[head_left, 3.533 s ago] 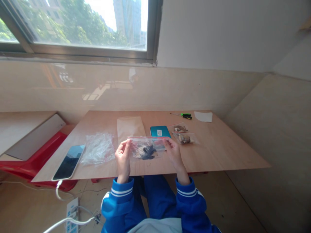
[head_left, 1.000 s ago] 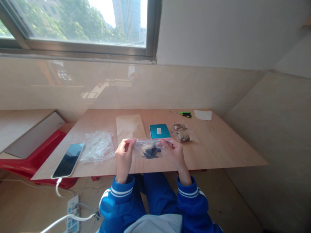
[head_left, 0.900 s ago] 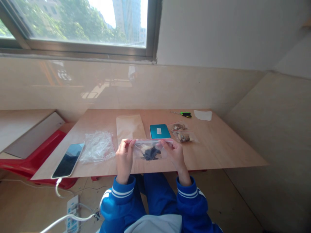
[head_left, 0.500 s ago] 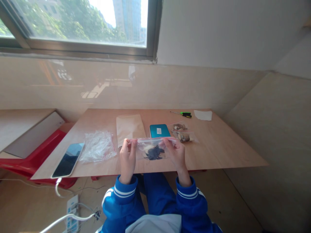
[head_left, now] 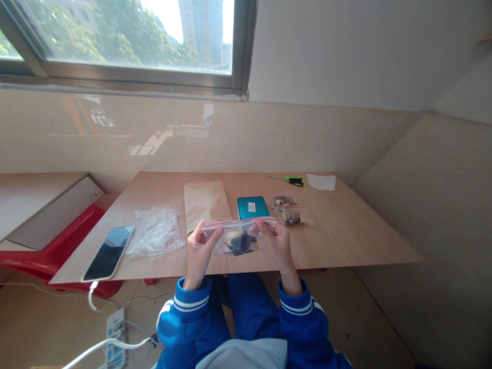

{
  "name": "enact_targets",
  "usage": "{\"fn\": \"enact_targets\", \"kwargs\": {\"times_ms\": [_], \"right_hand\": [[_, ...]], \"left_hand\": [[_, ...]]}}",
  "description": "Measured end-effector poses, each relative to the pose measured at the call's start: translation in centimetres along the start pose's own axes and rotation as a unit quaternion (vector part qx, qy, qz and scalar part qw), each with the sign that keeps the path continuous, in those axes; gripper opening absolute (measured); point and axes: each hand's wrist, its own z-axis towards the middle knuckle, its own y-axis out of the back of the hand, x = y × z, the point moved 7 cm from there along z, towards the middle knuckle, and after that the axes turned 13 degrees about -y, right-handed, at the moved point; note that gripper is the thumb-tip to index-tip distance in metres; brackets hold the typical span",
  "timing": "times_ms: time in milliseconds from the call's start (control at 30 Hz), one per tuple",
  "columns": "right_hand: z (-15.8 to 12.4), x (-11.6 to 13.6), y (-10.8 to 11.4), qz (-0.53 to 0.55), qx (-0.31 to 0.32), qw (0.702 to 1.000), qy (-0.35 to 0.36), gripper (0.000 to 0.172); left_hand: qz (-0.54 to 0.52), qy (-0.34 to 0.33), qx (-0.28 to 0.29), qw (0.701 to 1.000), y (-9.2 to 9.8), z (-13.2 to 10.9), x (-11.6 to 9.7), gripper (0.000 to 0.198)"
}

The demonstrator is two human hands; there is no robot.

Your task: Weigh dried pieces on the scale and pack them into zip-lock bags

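Note:
Both my hands hold a clear zip-lock bag [head_left: 226,248] above the table's near edge, its red-lined seal strip at the top. Inside lie dark, nearly black pieces and some pale tan ones. My left hand [head_left: 200,251] pinches the left end of the strip between thumb and fingers. At the other end, my right hand [head_left: 280,246] grips the strip with its thumb on the near side. Just beyond the bag sits a teal square box [head_left: 258,206] with a white label. To its right are two filled zip-lock bags, a nearer one [head_left: 292,217] and a farther one [head_left: 285,200].
On the wooden table [head_left: 357,225] lie a brown paper envelope [head_left: 205,201], a pile of clear bags [head_left: 156,233] and a phone [head_left: 108,253] with a cable plugged in. Two green-and-black screwdrivers [head_left: 294,181] and a white paper piece [head_left: 321,182] are at the back.
My left hand has shifted slightly left and its thumb now leans inward along the strip. The left end of the bag sits a little lower; my right hand has barely moved.

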Motion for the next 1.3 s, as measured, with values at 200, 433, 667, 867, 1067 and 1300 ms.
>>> {"fn": "enact_targets", "kwargs": {"times_ms": [200, 433, 667, 867, 1067, 1300], "right_hand": [[-0.3, 0.6, -0.2, 0.001, -0.005, 1.0, 0.004, 0.025], [-0.5, 0.5, -0.4, 0.003, 0.008, 1.0, 0.002, 0.021], [-0.7, 0.8, -0.6, 0.011, 0.025, 1.0, 0.01, 0.024], [-0.7, 1.2, -1.2, -0.018, 0.089, 0.996, 0.002, 0.034], [-0.3, 0.5, -1.4, 0.048, 0.082, 0.995, -0.037, 0.025], [-0.3, 0.8, -0.8, 0.047, 0.035, 0.998, -0.004, 0.015]], "left_hand": [[-0.005, -0.021, -0.009, 1.0, 0.0, 0.0, -0.8, 0.016], [0.031, -0.044, -0.027, 0.998, 0.4, -0.3, -1.6, 0.019], [-0.029, 0.004, -0.029, 0.999, 0.0, -0.2, -0.6, 0.02], [-0.018, -0.012, -0.059, 0.998, 0.5, -0.1, -0.7, 0.021], [-0.013, -0.026, -0.06, 0.998, 0.6, -0.1, -0.9, 0.02], [-0.023, -0.028, -0.044, 0.998, 0.4, -0.1, -0.9, 0.019]]}}
